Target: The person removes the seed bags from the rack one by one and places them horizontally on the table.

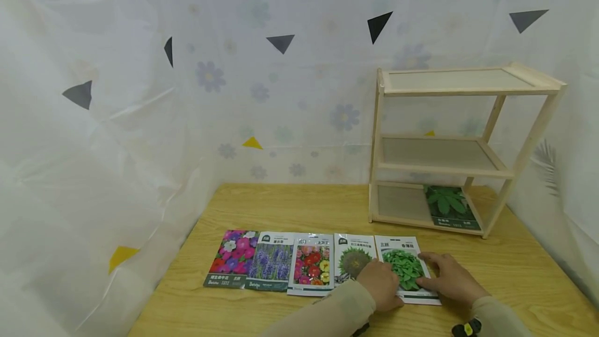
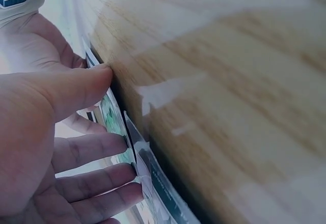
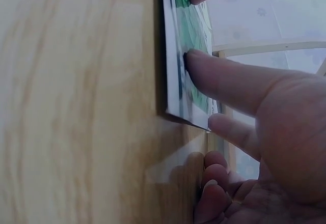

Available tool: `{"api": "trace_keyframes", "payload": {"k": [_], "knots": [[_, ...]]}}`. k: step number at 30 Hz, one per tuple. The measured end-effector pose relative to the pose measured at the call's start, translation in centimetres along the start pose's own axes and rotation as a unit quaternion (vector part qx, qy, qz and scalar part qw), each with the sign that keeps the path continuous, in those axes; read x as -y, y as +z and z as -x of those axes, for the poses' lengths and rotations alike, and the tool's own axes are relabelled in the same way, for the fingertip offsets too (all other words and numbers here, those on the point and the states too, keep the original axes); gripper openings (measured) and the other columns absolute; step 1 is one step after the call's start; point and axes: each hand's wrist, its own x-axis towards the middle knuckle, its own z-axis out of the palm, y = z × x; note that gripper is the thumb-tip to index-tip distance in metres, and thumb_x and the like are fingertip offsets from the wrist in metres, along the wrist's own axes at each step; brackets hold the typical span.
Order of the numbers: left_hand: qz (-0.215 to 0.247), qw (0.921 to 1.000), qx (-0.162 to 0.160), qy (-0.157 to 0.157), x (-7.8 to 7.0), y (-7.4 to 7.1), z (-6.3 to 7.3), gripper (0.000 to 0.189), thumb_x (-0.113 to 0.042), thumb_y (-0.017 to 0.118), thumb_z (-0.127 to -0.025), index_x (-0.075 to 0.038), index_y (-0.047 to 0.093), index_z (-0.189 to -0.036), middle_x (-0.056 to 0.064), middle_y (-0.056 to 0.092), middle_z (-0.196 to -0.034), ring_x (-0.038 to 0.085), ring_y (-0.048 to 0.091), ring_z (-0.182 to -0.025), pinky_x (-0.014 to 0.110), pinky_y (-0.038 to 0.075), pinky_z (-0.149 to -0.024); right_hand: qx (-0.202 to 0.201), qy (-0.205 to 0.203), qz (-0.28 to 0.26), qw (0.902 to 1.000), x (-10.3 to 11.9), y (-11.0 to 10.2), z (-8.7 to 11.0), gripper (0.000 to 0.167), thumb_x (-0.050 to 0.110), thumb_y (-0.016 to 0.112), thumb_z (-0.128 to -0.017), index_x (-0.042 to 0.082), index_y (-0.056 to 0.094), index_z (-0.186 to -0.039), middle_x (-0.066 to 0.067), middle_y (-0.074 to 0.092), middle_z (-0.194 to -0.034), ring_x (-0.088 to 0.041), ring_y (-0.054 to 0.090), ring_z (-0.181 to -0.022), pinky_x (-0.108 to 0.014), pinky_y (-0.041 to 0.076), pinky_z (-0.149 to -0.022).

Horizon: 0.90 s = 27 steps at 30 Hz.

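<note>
Five picture packets, apparently seed packets, lie in a row on the table. My left hand (image 1: 381, 284) rests across the sunflower packet (image 1: 354, 255) and the left edge of the green-leaf packet (image 1: 403, 269); its fingertips touch the packets and its thumb is at the lower edge. My right hand (image 1: 451, 279) lies at the green-leaf packet's right side. In the right wrist view its thumb (image 3: 204, 74) presses on the packet's face and its index fingertip is at the edge. To the left are packets with red and yellow flowers (image 1: 311, 266), purple flower spikes (image 1: 271, 261) and pink flowers (image 1: 234, 256).
A three-tier wooden rack (image 1: 444, 171) stands at the back right of the wooden table (image 1: 281, 204). Another leaf packet (image 1: 449, 207) lies on its bottom shelf, at the right. Patterned white sheeting (image 1: 299, 92) hangs behind and beside the table.
</note>
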Motion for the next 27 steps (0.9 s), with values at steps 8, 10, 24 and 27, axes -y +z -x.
{"api": "trace_keyframes", "payload": {"k": [8, 10, 24, 27], "knots": [[-0.011, 0.9999, 0.0, 0.002, 0.15, 0.12, -0.02, 0.036, -0.065, 0.059, -0.084, -0.031, 0.068, -0.076, -0.016, 0.063, -0.108, 0.001, 0.054, -0.111, 0.028, 0.036, -0.107, 0.0, 0.003, 0.003, 1.0, 0.04, 0.07, -0.12, 0.079, 0.054, 0.075, -0.076, 0.008, 0.053, -0.136, -0.016, 0.053, -0.112, -0.031, 0.056, -0.098, -0.052, 0.05, -0.074], [-0.012, 0.9999, -0.004, 0.003, 0.19, 0.02, 0.08, 0.037, -0.065, 0.059, -0.084, -0.031, 0.067, -0.073, -0.016, 0.063, -0.107, 0.001, 0.054, -0.11, 0.027, 0.037, -0.106, -0.001, 0.002, 0.004, 1.0, 0.07, 0.06, -0.12, 0.079, 0.054, 0.075, -0.076, 0.008, 0.053, -0.136, -0.017, 0.053, -0.113, -0.032, 0.056, -0.099, -0.052, 0.05, -0.074], [0.0, 0.9993, -0.038, 0.004, 0.33, 0.29, 0.23, 0.041, -0.065, 0.062, -0.082, -0.028, 0.07, -0.096, -0.013, 0.063, -0.107, 0.002, 0.055, -0.106, 0.028, 0.039, -0.104, 0.006, -0.016, -0.023, 0.9996, -0.14, -0.03, -0.02, 0.076, 0.05, 0.073, -0.081, 0.005, 0.05, -0.137, -0.023, 0.052, -0.124, -0.041, 0.054, -0.108, -0.057, 0.048, -0.081], [0.023, 0.999, -0.038, 0.0, 0.29, 0.01, 0.33, 0.047, -0.063, 0.062, -0.084, -0.026, 0.067, -0.112, -0.012, 0.06, -0.117, 0.003, 0.053, -0.113, 0.03, 0.037, -0.107, 0.02, -0.025, -0.064, 0.9974, -0.37, -0.24, 0.11, 0.074, 0.045, 0.07, -0.086, 0.001, 0.045, -0.14, -0.029, 0.046, -0.136, -0.049, 0.049, -0.117, -0.061, 0.045, -0.087]]}}
